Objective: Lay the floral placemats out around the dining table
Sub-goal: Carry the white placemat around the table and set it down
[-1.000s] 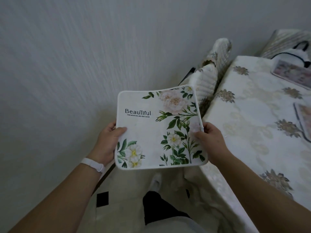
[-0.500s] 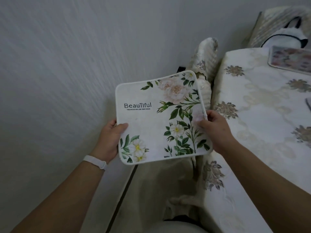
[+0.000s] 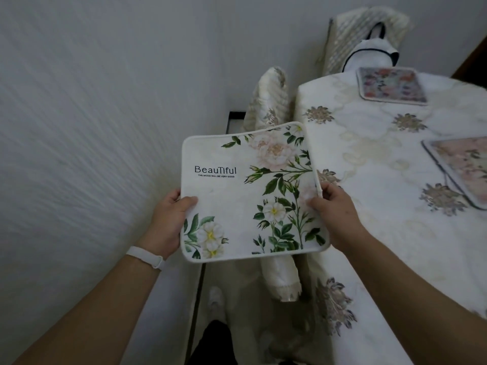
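A white floral placemat (image 3: pixel 237 196) printed "Beautiful" is held flat in the air, left of the dining table (image 3: pixel 382 233). My left hand (image 3: pixel 168 222) grips its left edge, thumb on top. My right hand (image 3: pixel 334 209) grips its right edge, just over the table's near-left border. Two more floral placemats lie on the cream flowered tablecloth: one at the far end (image 3: pixel 391 85), another at the right edge of view (image 3: pixel 463 167), partly cut off.
A grey wall (image 3: pixel 92 114) runs close on the left. A cream-covered chair (image 3: pixel 268 101) stands between wall and table. Another covered chair (image 3: pixel 366 30) with a white bag (image 3: pixel 371 56) is at the table's far end. Narrow floor strip below.
The view has swung toward the table and more of it shows, including both laid mats. The held placemat has shifted slightly right, nearer the table edge; both hands keep their grip.
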{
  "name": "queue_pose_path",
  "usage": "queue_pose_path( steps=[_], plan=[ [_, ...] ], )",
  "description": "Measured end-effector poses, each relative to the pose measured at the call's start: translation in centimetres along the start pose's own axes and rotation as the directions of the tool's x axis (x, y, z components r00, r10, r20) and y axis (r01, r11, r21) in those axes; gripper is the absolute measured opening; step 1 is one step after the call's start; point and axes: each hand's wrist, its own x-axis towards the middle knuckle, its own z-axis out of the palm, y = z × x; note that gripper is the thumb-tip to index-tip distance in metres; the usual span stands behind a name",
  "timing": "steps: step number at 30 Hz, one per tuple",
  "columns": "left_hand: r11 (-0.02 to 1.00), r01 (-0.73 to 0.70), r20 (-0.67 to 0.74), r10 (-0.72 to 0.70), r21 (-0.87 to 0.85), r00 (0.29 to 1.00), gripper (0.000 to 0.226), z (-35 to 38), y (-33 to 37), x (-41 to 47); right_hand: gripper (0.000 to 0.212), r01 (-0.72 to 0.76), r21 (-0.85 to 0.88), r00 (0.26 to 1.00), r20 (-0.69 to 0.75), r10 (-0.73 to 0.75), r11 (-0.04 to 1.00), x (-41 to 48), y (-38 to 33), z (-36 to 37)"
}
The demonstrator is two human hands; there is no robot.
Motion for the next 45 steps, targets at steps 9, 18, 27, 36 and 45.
queue_pose_path(
  steps=[9,18,27,36,45],
  plan=[
    [0.99,0.003,0.223,-0.035,0.14,0.974,0.024,2.3,6.7,12.1,0.014,-0.012,0.048,0.977,-0.212,0.022,0.999,4.2,-2.8,4.9],
    [0.988,0.006,0.435,-0.073,0.154,0.898,0.023,9.9,10.9,19.2,0.019,0.005,0.094,0.899,-0.436,0.037,0.996,7.0,-6.0,3.6],
    [0.958,-0.088,0.427,-0.04,0.275,0.903,0.023,17.5,11.5,28.3,0.019,-0.027,0.146,0.861,-0.499,0.097,0.989,18.2,-4.3,1.8],
    [0.801,-0.342,0.54,0.028,0.491,0.841,0.023,29.6,13.4,37.3,0.02,-0.001,0.238,0.798,-0.585,0.144,0.971,28.3,-3.2,-1.5],
    [0.719,-0.406,0.656,-0.092,0.564,0.749,0.021,38.9,12.3,41.7,0.017,-0.052,0.249,0.709,-0.673,0.212,0.967,31.7,-2.0,-4.2]
  ],
)
